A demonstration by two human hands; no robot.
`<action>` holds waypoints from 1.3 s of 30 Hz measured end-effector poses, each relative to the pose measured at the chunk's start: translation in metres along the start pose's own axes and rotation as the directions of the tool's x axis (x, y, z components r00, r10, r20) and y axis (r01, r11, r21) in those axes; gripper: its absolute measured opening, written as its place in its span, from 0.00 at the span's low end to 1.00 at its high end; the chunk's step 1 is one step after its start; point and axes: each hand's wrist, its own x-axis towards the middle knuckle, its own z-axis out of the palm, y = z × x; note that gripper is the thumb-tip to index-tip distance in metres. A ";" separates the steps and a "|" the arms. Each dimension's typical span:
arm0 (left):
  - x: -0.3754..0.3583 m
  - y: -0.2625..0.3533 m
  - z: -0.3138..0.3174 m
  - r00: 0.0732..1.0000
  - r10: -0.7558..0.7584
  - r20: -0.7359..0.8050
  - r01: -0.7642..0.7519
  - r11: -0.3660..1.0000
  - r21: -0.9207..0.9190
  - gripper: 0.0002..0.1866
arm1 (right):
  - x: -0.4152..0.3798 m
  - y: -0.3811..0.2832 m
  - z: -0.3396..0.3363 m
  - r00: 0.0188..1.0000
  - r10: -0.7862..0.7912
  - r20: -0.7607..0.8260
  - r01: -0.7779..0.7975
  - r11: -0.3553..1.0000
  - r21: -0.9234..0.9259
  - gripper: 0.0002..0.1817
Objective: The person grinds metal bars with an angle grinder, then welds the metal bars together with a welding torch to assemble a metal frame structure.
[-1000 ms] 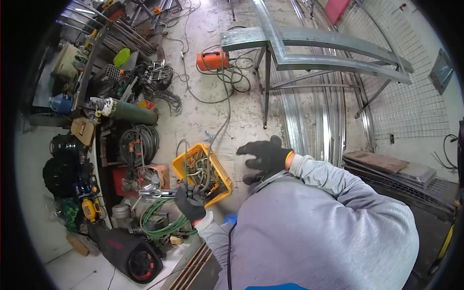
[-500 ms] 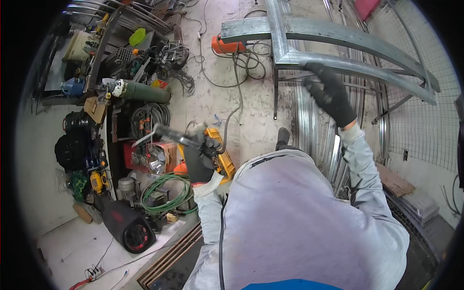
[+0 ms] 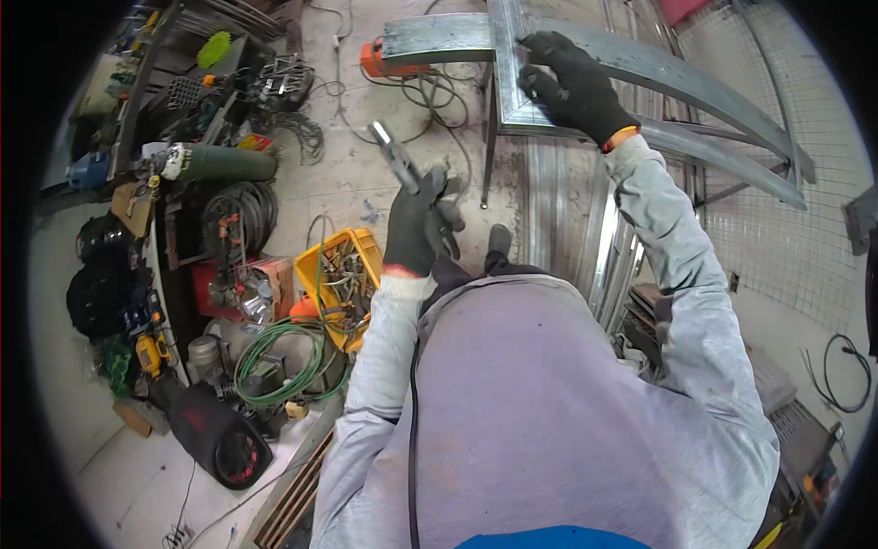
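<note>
My gloved left hand point(image 3: 416, 229) is closed round the grip of a welding torch point(image 3: 393, 157), whose shiny metal tip points up and to the left over the floor. Ahead of me stands a galvanized steel frame point(image 3: 640, 62) of joined rectangular tubes, two of them running off to the right. Over its mitred corner I have my gloved right hand point(image 3: 572, 87), fingers spread and apart, with the fingertips right at the crosswise tube point(image 3: 508, 50). Nothing shows in that hand.
An orange machine point(image 3: 389, 60) with coiled cables lies behind the frame. To my left are a yellow crate point(image 3: 366, 245) of tools, a green hose coil point(image 3: 279, 366), a gas cylinder point(image 3: 224, 163) and a cluttered shelf. Long metal tubes point(image 3: 558, 206) lie beneath the frame.
My left hand has swung forward and right with the torch, its tip turning upward. My right hand has moved forward and left over the frame's corner. The view has shifted.
</note>
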 end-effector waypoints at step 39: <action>0.086 -0.057 0.001 0.830 0.558 0.017 -0.514 0.751 0.414 0.11 | -0.009 -0.003 -0.020 0.932 -0.169 0.321 0.094 0.967 0.238 0.28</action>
